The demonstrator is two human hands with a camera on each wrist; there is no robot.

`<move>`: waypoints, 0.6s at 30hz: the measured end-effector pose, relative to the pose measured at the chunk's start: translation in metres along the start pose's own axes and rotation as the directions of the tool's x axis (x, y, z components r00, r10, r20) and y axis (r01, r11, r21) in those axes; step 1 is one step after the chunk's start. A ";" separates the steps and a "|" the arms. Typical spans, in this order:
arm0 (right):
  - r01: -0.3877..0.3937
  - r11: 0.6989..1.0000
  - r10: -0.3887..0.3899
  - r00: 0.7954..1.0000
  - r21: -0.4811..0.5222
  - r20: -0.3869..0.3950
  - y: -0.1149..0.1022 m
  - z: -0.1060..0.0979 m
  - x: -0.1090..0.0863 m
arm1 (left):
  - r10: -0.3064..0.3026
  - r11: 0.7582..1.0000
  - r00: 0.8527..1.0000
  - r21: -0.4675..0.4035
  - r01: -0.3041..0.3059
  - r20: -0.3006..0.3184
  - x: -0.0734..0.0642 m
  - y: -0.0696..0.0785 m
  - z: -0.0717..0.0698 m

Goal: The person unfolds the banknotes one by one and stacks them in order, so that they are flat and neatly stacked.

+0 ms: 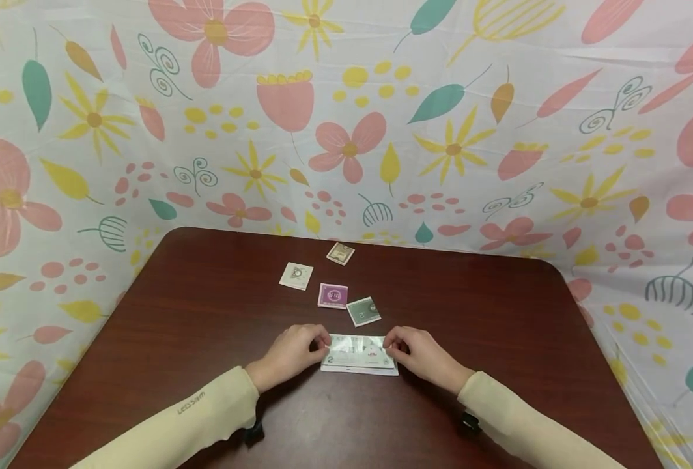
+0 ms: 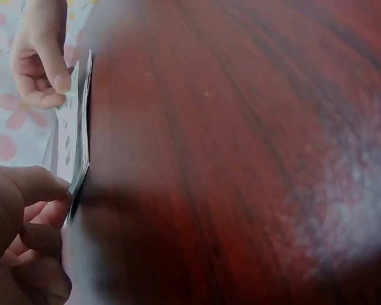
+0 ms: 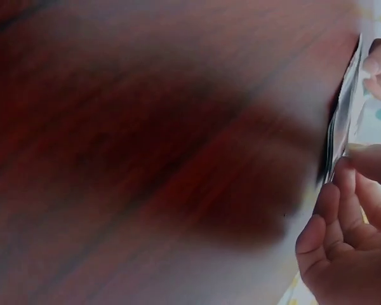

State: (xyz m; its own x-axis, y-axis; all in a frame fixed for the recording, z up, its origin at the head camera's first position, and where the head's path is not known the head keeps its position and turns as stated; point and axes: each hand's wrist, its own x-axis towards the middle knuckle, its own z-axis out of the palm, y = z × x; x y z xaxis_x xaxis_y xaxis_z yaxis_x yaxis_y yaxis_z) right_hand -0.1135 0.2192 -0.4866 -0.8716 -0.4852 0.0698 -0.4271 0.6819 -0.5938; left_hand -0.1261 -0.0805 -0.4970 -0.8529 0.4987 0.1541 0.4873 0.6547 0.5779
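Note:
Near the front of the dark table, a pale banknote [image 1: 355, 350] marked with a 2 lies over another whitish note [image 1: 361, 372], whose lower edge shows beneath it. My left hand [image 1: 290, 355] pinches the left end of the top note between thumb and fingers. At the other end, my right hand [image 1: 423, 355] pinches it the same way. From the left wrist view, the left hand [image 2: 25, 229] appears close up at the stack's near end. The right wrist view catches the stacked notes [image 3: 344, 117] edge-on, with the right hand [image 3: 349, 229] gripping their near end.
Beyond the hands lie several folded notes: a grey-green one [image 1: 363, 312], a purple one [image 1: 332, 296], a whitish one [image 1: 296, 275] and a brown one [image 1: 340, 253]. A flower-patterned cloth [image 1: 346, 130] hangs behind the table [image 1: 206, 299].

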 end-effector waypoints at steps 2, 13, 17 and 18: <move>0.008 1.000 -0.008 1.000 -0.014 -0.002 0.000 0.001 0.000 | 0.011 1.000 1.000 0.005 -0.011 0.003 0.000 0.000 0.000; 0.007 0.990 -0.010 1.000 -0.138 -0.022 -0.004 0.004 0.000 | 0.026 0.998 0.999 0.060 -0.028 0.031 0.002 0.003 -0.002; 0.007 0.985 -0.012 1.000 -0.173 -0.025 -0.004 0.003 -0.001 | 0.024 0.996 0.999 0.090 -0.027 0.038 0.001 0.004 -0.004; 0.009 0.985 -0.013 1.000 -0.174 -0.021 -0.004 0.003 -0.001 | 0.023 0.995 0.999 0.093 -0.027 0.039 0.001 0.004 -0.004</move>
State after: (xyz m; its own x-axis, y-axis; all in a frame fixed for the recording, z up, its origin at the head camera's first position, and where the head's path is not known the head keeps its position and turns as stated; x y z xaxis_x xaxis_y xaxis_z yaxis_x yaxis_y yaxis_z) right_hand -0.1102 0.2153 -0.4866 -0.8709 -0.4823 0.0944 -0.4703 0.7623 -0.4447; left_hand -0.1259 -0.0794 -0.4917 -0.8333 0.5358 0.1360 0.5254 0.6912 0.4962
